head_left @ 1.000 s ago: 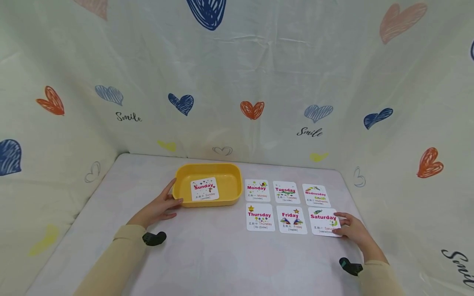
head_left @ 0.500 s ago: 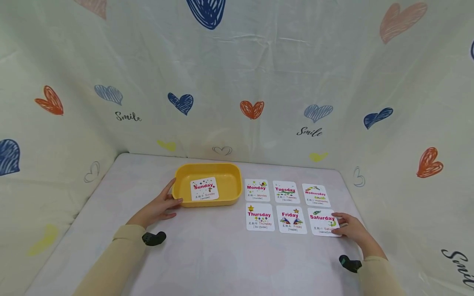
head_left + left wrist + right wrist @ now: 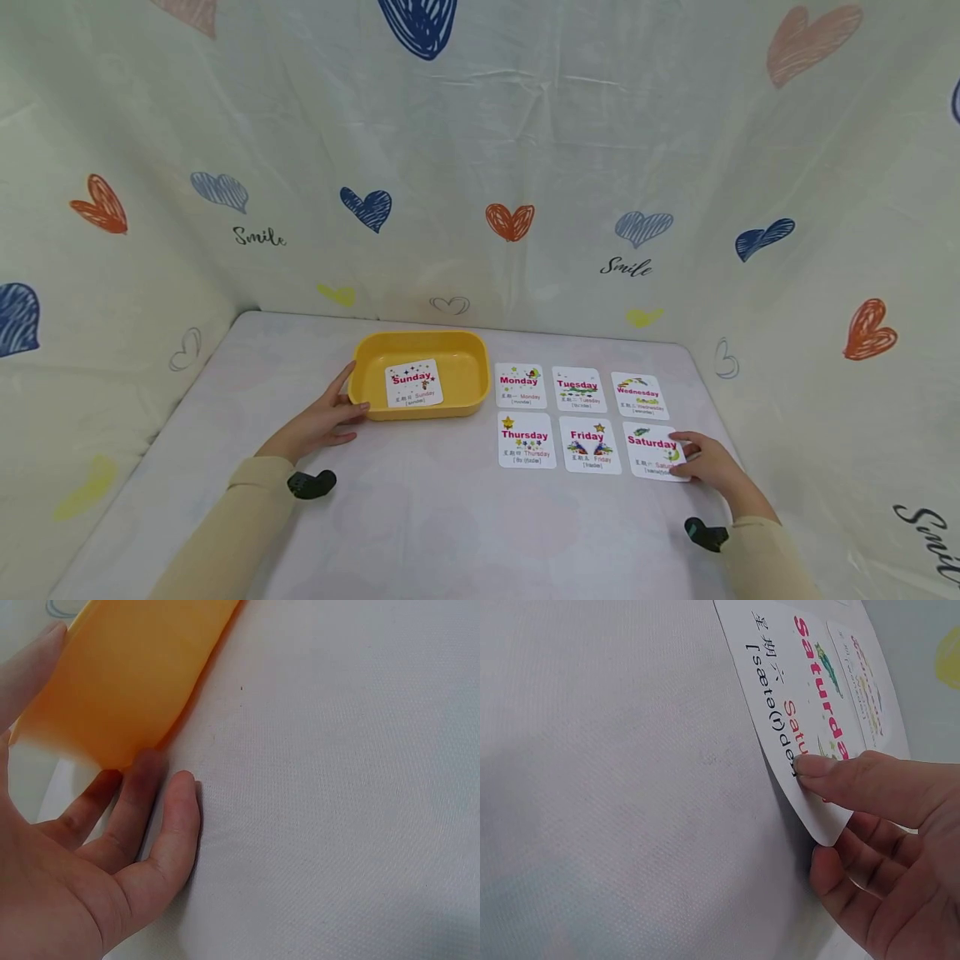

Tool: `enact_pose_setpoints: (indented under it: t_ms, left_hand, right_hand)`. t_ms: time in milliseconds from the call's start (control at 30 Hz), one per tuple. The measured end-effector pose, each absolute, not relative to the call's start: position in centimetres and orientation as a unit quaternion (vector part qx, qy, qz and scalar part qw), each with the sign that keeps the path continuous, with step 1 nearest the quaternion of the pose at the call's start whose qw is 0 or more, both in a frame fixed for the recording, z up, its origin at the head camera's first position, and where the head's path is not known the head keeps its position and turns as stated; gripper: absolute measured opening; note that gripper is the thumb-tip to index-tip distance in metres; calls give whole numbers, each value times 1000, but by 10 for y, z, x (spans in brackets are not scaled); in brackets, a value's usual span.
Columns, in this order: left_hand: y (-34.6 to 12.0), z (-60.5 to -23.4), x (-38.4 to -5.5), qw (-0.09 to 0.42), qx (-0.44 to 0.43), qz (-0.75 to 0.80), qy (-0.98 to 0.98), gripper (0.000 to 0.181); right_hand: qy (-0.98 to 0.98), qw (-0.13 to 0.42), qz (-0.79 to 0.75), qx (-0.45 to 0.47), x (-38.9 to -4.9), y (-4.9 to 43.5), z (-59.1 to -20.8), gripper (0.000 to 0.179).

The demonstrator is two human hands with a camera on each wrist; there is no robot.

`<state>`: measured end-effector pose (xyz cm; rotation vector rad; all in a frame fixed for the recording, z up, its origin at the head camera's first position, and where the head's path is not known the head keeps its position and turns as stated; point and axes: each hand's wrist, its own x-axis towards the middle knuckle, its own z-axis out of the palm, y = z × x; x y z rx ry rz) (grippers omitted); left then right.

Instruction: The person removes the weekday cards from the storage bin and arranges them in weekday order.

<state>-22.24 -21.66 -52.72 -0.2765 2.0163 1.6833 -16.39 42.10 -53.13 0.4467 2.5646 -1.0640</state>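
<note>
At the left end of the yellow tray (image 3: 468, 408), my left hand (image 3: 318, 423) holds its side, with fingers touching the wall and the lower edge in the left wrist view. Inside the tray lies a white Sunday card (image 3: 414, 384). My right hand (image 3: 711, 462) pinches the right edge of the Saturday card (image 3: 651, 451). The right wrist view has the thumb (image 3: 821, 766) on the card's printed face and other fingers under its edge. That corner stands slightly off the cloth.
Beside the tray, Monday (image 3: 521, 386), Tuesday (image 3: 579, 390) and Wednesday (image 3: 640, 396) cards form the back row. Thursday (image 3: 527, 440) and Friday (image 3: 590, 445) cards lie in front, left of Saturday. Heart-printed cloth (image 3: 450, 150) hangs behind the white table (image 3: 450, 517).
My right hand has shifted very slightly left while staying on the Saturday card. The left hand, the tray and the other cards look unmoved.
</note>
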Motion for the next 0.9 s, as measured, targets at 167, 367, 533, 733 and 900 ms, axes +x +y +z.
enact_pose_setpoints:
  t_ms: [167,367,533,733,900]
  left_hand:
    - [-217,-529,-223,247,-101,616,741,96]
    - [-216,-528,-223,247,-103,616,741,96]
    - [-217,-528,-223,249,-102,619,738,95]
    - [-218,-528,-223,255,-103,618,737,96]
    - [-218,-528,-225,252,-108,615,739,96]
  right_hand:
    - [905,169,-362,149,-165,421,-530,65]
    - [905,178,-354,151,-166,423,-532,66]
    - [924,176,-309,140,-169,420,-529,67]
    - [943,128,-293,92,-177,393,-508,66]
    - [938,92,-334,32,-187,357,-492,61]
